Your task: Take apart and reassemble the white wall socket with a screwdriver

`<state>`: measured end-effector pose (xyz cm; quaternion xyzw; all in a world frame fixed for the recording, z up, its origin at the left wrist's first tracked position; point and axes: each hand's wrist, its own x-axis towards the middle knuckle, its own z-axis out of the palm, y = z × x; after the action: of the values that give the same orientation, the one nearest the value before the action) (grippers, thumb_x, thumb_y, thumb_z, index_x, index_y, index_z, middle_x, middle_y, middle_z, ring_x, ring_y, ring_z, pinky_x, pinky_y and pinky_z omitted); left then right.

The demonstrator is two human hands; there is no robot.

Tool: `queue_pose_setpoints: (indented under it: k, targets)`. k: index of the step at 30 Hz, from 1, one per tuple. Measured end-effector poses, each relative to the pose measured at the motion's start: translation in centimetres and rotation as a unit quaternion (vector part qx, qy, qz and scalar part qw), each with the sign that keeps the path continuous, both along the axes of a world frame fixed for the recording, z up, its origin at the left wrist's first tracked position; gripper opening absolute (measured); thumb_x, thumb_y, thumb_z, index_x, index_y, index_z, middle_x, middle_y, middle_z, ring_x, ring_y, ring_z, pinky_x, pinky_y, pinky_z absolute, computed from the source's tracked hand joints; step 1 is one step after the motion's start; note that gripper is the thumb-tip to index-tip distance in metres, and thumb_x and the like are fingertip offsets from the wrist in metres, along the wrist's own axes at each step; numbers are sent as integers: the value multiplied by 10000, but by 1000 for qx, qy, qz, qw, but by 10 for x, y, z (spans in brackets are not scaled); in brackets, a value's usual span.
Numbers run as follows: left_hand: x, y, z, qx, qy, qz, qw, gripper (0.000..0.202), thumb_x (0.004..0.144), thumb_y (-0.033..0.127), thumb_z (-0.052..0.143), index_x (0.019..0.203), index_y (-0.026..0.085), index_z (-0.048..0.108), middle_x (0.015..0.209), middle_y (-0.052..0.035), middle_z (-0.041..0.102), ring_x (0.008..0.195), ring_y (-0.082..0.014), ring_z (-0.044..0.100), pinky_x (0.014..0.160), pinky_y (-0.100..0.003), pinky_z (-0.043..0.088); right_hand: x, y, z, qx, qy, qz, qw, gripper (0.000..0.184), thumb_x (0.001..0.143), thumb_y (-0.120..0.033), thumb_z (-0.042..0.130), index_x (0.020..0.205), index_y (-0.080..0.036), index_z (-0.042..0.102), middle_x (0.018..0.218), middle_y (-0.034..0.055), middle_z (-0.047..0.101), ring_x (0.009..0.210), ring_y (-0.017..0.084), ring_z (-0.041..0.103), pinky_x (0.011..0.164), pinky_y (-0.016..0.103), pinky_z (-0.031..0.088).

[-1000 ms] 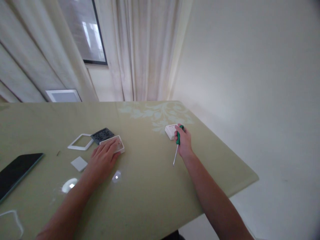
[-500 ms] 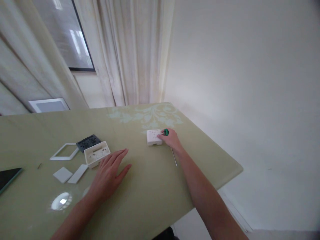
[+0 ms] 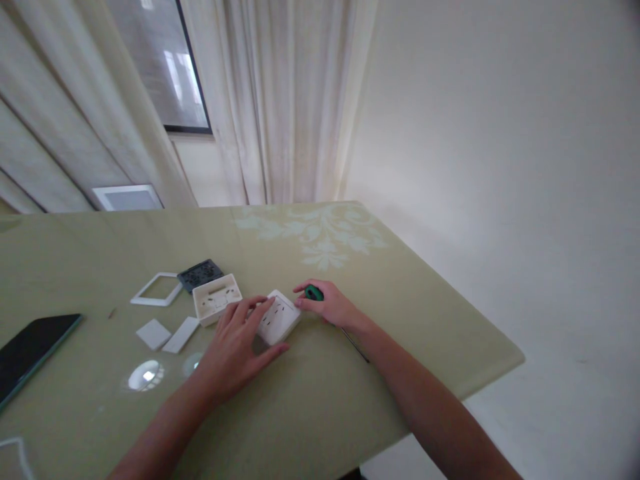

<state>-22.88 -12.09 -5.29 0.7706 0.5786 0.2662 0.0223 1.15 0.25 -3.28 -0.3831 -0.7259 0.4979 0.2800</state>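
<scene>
My left hand [image 3: 239,340] lies over the near left edge of a white socket block [image 3: 280,316] in the middle of the green table [image 3: 310,400], fingers spread on its face and thumb under its near corner. My right hand [image 3: 327,305] is closed round a green-handled screwdriver [image 3: 314,292], and its fingertips touch the block's right side. The metal shaft [image 3: 356,345] points back along my forearm.
Left of the block are a white open box [image 3: 217,298], a dark plate [image 3: 201,273], a white square frame [image 3: 155,289] and two small white covers [image 3: 167,333]. A black tablet [image 3: 30,347] lies at the far left. The table's right edge drops off near my right arm.
My right hand has slid the socket block from the far right toward the middle. My left hand has left the open box and come onto the block.
</scene>
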Motion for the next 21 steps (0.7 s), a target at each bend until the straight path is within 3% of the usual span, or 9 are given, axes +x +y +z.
queue_pose_setpoints:
  k: [3, 6, 9, 13, 15, 17, 19, 21]
  targets:
    - [4, -2, 5, -22, -38, 13, 999, 657, 953, 401, 715, 1559, 261, 503, 1497, -129, 593, 1372, -381, 517, 1178, -616, 489, -1, -5, 3, -8, -11, 10, 1000, 408, 871, -463, 800, 1151, -167, 793, 937, 56, 795, 791, 158, 666, 722, 272, 503]
    - [6, -4, 9, -56, -86, 4, 995, 736, 859, 290, 750, 1551, 249, 501, 1486, -128, 591, 1369, -375, 517, 1192, -603, 474, -3, -8, 3, -19, -15, 2, 1000, 395, 909, -454, 756, 1179, -165, 768, 900, 54, 798, 717, 141, 638, 653, 254, 471]
    - [7, -7, 18, -66, -119, -3, 991, 753, 823, 270, 753, 1536, 249, 511, 1501, -125, 583, 1375, -372, 508, 1206, -599, 455, -6, -11, 2, -26, -18, -13, 999, 396, 931, -465, 727, 1187, -164, 749, 877, 50, 797, 634, 118, 587, 588, 238, 439]
    - [-3, -8, 39, -10, -142, 11, 990, 668, 896, 316, 707, 1535, 299, 512, 1558, -102, 557, 1434, -360, 480, 1233, -593, 413, -8, -12, 1, -37, -29, -33, 998, 380, 938, -463, 708, 1180, -172, 744, 859, 36, 790, 546, 90, 500, 494, 213, 392]
    - [-19, -5, 49, 38, -146, 63, 987, 610, 942, 358, 666, 1531, 305, 516, 1574, -108, 558, 1473, -371, 474, 1252, -628, 365, -8, -12, 1, -45, -33, -35, 998, 388, 940, -473, 696, 1183, -173, 737, 857, 35, 793, 523, 85, 471, 453, 205, 380]
    - [-43, -2, 53, 70, -138, 186, 970, 566, 954, 408, 645, 1495, 269, 548, 1549, -155, 581, 1463, -419, 501, 1246, -708, 312, -8, -11, 1, -48, -34, -42, 997, 398, 935, -486, 691, 1178, -173, 733, 856, 35, 793, 520, 87, 470, 427, 198, 379]
    - [-70, -1, 50, 38, -119, 330, 936, 579, 953, 484, 646, 1469, 230, 578, 1521, -232, 569, 1464, -508, 474, 1167, -802, 322, -8, -11, 2, -48, -31, -52, 997, 403, 926, -493, 694, 1169, -174, 737, 850, 35, 791, 536, 95, 494, 415, 192, 388]
    - [-91, -2, 45, -16, -103, 389, 915, 651, 945, 545, 652, 1484, 190, 569, 1525, -308, 512, 1453, -594, 437, 1048, -848, 373, -9, -11, 2, -48, -24, -59, 997, 398, 917, -488, 703, 1160, -176, 744, 834, 31, 786, 545, 101, 514, 408, 185, 396]
